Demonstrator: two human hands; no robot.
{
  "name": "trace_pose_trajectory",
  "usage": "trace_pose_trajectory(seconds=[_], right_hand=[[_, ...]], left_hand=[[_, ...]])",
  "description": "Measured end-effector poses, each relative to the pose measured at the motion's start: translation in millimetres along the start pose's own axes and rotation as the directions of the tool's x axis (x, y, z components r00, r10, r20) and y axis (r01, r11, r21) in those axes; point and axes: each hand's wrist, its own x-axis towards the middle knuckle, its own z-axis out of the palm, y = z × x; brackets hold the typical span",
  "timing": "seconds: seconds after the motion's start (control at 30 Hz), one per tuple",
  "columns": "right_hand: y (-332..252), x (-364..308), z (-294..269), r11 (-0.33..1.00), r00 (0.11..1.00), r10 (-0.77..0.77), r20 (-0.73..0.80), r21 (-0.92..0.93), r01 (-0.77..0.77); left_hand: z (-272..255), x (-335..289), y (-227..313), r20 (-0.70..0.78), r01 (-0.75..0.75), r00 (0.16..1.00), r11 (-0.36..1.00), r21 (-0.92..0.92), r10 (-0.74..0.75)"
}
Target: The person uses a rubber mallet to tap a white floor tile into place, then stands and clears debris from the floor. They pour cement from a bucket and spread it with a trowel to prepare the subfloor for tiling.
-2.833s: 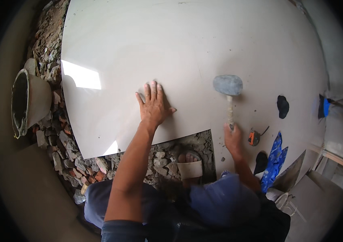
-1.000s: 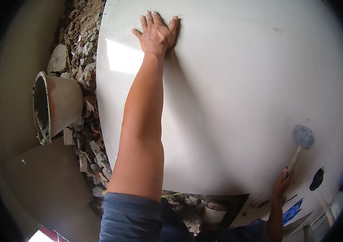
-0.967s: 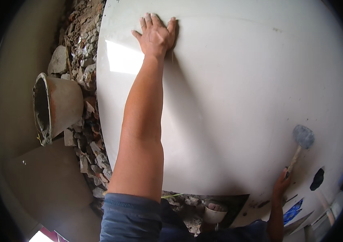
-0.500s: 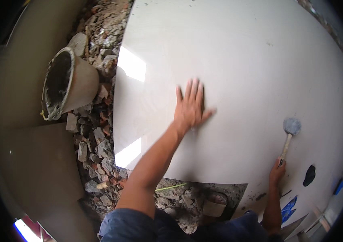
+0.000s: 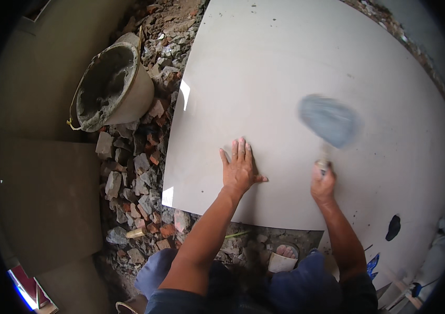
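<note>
A large pale floor tile (image 5: 306,68) lies flat over a bed of broken brick rubble (image 5: 133,172), its near edge just ahead of the person's knees. The left hand (image 5: 239,170) rests palm-down on it near that edge, fingers spread and flat, closed on nothing. To its right the right hand (image 5: 323,183) has a closed grip round the handle of a rubber mallet (image 5: 330,121), whose grey head is blurred above the tile, ahead of the grip and raised off the glaze.

Left of the open hand, past the tile's edge, rubble runs up to a mortar-crusted bucket (image 5: 111,86) tilted on the stones. Behind the grip, a sandalled foot (image 5: 284,255) sits on a patch of grey mortar at the tile's near edge. Right of the grip, dark marks and a blue scrap lie on neighbouring tiles.

Risks, as a judgement: a hard blow over an unsupported spot could crack the tile, since the bedding looks lumpy; a glancing strike could chip the near edge; and the flat hand lies close enough to the mallet's path to be caught.
</note>
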Motion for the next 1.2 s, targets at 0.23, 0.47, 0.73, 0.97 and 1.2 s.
trace_pose_trajectory(seconds=[0.23, 0.47, 0.73, 0.97, 1.2], right_hand=[[-30.2, 37.4, 34.1, 0.968, 0.996, 0.071, 0.054, 0.238, -0.082], [-60.3, 137.1, 102.2, 0.994, 0.991, 0.057, 0.125, -0.095, -0.046], [-79.1, 147.5, 123.4, 0.985, 0.989, 0.083, 0.123, -0.160, -0.063], [-46.5, 60.7, 72.0, 0.969, 0.951, 0.127, 0.281, -0.242, -0.058], [-79.1, 46.3, 43.2, 0.986, 0.953, -0.105, 0.283, 0.157, 0.062]], left_hand=[[0.6, 0.9, -0.8, -0.038, 0.001, 0.999, 0.998, -0.058, -0.003], [0.4, 1.9, -2.5, 0.011, 0.002, 1.000, 0.997, -0.074, -0.001], [-6.3, 0.8, -1.7, 0.075, 0.022, 0.997, 0.996, -0.083, -0.016], [2.9, 2.0, -4.0, -0.006, 0.001, 1.000, 0.992, -0.130, -0.002], [3.6, -1.1, -4.3, 0.036, 0.035, 0.999, 0.980, -0.195, -0.029]])
